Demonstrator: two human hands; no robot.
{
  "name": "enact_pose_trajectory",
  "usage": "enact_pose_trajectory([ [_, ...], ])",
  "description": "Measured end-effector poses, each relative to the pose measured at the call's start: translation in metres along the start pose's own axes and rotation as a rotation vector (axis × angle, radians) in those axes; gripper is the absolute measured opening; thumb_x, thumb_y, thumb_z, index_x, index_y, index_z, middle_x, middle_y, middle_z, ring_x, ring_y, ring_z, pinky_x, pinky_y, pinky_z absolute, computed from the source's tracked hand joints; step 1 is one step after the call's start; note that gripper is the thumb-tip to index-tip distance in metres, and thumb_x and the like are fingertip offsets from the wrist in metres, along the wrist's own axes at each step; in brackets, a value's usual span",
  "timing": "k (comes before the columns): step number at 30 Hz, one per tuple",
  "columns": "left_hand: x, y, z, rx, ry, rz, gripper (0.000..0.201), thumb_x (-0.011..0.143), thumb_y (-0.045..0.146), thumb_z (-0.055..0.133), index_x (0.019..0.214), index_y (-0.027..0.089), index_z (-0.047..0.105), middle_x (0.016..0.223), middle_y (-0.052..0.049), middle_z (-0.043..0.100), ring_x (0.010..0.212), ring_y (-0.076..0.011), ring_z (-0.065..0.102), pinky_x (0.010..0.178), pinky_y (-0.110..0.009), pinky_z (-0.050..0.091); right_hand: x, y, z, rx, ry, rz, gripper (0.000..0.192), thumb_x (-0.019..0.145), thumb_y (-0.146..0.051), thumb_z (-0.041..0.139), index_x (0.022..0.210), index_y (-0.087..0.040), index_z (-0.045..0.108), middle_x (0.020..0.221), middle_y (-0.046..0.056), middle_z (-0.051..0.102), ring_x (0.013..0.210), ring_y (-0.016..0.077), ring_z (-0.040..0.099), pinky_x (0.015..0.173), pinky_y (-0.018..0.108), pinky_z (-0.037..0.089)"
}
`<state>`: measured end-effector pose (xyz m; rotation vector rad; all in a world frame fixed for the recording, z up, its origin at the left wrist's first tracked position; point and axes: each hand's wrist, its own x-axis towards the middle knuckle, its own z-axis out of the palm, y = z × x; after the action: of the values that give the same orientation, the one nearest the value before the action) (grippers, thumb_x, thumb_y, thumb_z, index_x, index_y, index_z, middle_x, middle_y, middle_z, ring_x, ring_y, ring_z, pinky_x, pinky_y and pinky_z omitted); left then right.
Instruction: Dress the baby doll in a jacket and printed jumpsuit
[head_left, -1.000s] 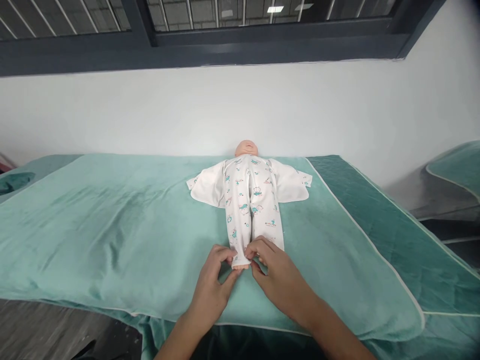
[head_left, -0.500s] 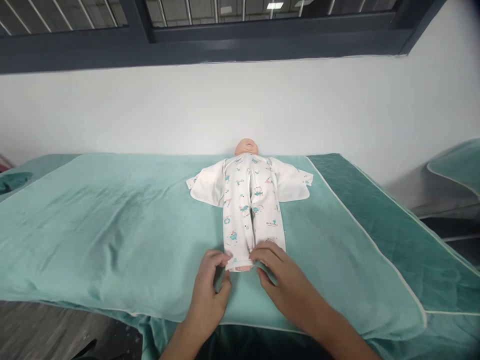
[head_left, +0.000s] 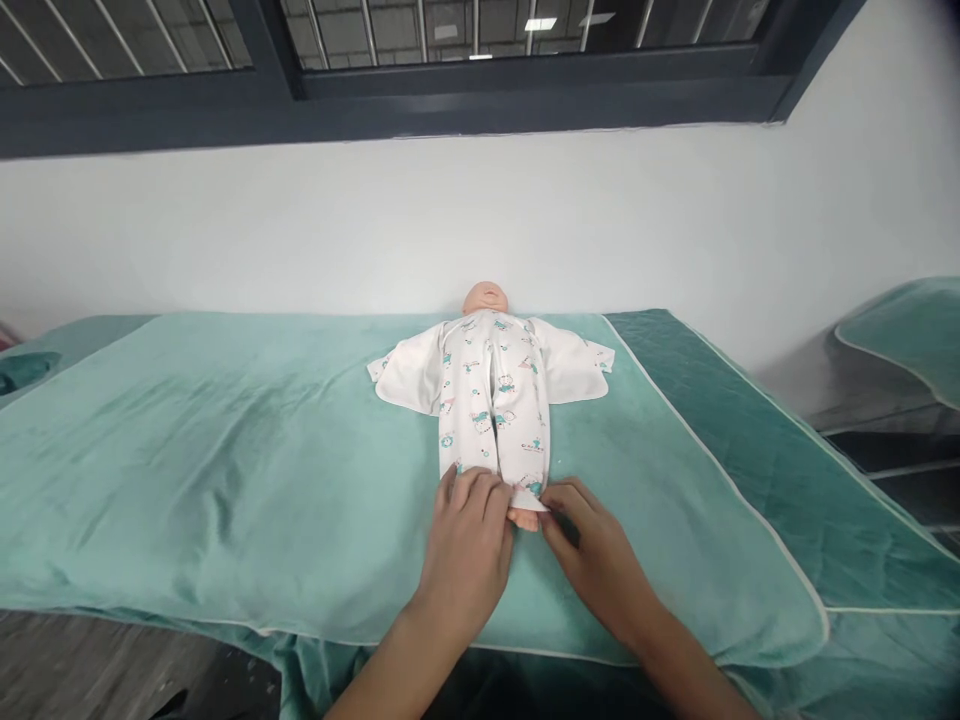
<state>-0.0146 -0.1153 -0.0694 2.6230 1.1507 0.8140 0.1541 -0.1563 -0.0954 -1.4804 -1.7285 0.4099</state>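
Note:
A baby doll (head_left: 486, 298) lies on its back, head towards the wall, in white clothes with small printed figures. Its white trousers (head_left: 523, 425) run down towards me, and one bare foot (head_left: 525, 519) pokes out under the right-hand cuff. My right hand (head_left: 596, 560) pinches the outer corner of that cuff between thumb and fingers. Over the other trouser leg lies my left hand (head_left: 466, 545), its fingers curled at the inner edge of the same cuff. The left thumb tip and the doll's other foot are hidden by this hand.
A light green blanket (head_left: 225, 480) with pale piping covers the bed under the doll. Darker quilted fabric (head_left: 757, 450) shows at the right. Behind are a white wall (head_left: 337, 230) and a dark window frame (head_left: 450, 95). Another green cushion-like edge (head_left: 907, 330) juts in at right.
Both hands have moved from the left-hand trouser cuff to the right-hand one. My left hand now covers the left-hand leg's end, and the right-hand foot has come into sight.

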Motion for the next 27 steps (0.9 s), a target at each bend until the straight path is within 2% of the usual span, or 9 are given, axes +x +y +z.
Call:
enact_pose_trajectory([
  [6,0.003,-0.001,0.008,-0.024,0.042,-0.022,0.017,0.089,0.01,0.049,0.099,0.021,0.056,0.097,-0.003,0.066,0.102,-0.0214,0.056,0.112,-0.056,0.027,0.002,-0.014,-0.014,0.123,0.08,-0.052,0.008,0.095,-0.017,0.049,0.089,-0.022,0.05,0.083,0.001,0.053,0.078,0.0134,0.054,0.07,0.026,0.043],
  [13,0.006,-0.003,0.011,-0.105,0.146,0.003,0.014,0.087,0.009,0.051,0.087,0.022,0.057,0.084,0.0,0.065,0.09,-0.018,0.058,0.11,-0.052,0.032,-0.002,-0.012,-0.019,0.191,0.094,0.014,0.008,0.094,-0.022,0.051,0.086,-0.022,0.053,0.082,0.002,0.057,0.077,0.0148,0.056,0.07,0.027,0.044],
  [16,0.005,-0.002,0.007,-0.192,0.191,0.013,0.015,0.087,0.009,0.05,0.092,0.022,0.056,0.09,-0.001,0.066,0.093,-0.0173,0.06,0.11,-0.05,0.034,0.0,-0.018,-0.022,0.246,0.099,0.054,0.011,0.094,-0.024,0.052,0.084,-0.022,0.054,0.081,0.001,0.057,0.076,0.0144,0.056,0.069,0.027,0.044],
  [21,0.007,-0.003,0.004,-0.205,0.124,0.013,0.027,0.089,0.011,0.049,0.112,0.024,0.053,0.103,-0.004,0.066,0.102,-0.0185,0.062,0.112,-0.053,0.032,0.012,-0.029,-0.024,0.279,0.123,0.119,0.016,0.092,-0.029,0.056,0.078,-0.021,0.054,0.075,-0.001,0.058,0.071,0.0133,0.056,0.067,0.025,0.043],
  [24,0.009,-0.004,0.006,-0.219,0.114,0.015,0.024,0.088,0.009,0.048,0.106,0.023,0.054,0.098,-0.002,0.067,0.098,-0.0167,0.063,0.115,-0.053,0.029,0.016,-0.031,-0.022,0.258,0.133,0.108,0.016,0.093,-0.027,0.055,0.078,-0.021,0.054,0.074,-0.001,0.058,0.07,0.0123,0.055,0.067,0.025,0.043],
  [27,0.011,-0.005,0.01,-0.243,0.152,0.003,0.021,0.085,0.007,0.05,0.098,0.022,0.055,0.091,0.001,0.068,0.091,-0.0146,0.064,0.115,-0.052,0.029,0.016,-0.031,-0.018,0.246,0.134,0.097,0.016,0.093,-0.027,0.054,0.078,-0.021,0.054,0.075,-0.001,0.058,0.07,0.0123,0.055,0.067,0.025,0.044],
])
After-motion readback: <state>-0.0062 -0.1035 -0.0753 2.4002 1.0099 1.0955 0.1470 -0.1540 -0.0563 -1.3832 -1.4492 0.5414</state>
